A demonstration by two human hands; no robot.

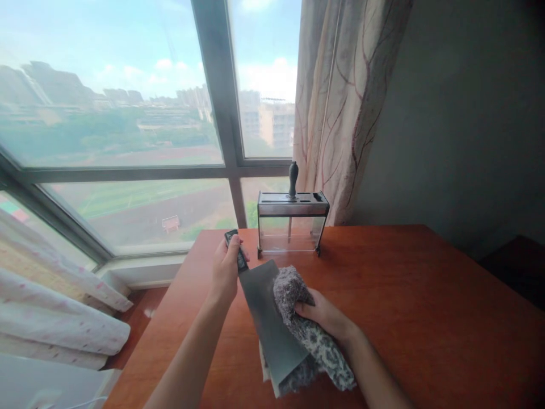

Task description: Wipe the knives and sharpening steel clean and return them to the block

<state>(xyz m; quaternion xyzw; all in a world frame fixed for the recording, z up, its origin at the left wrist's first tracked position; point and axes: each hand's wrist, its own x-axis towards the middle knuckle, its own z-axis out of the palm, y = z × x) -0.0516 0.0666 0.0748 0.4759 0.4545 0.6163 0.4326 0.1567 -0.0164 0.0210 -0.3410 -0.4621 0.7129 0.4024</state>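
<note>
The fluffy gray cloth (321, 341) trails toward the person along the right side of the cleaver (268, 318), partly behind the blade's near end. The right hand (326, 313) is closed on the cloth, thumb on top, bunching it against the blade. Farther out, the left hand (227, 261) wraps the dark handle, so the blade extends from that grip back toward the person, above the table (392, 284). Beyond stands a clear-sided knife block (283, 209), before the window (128, 136).
</note>
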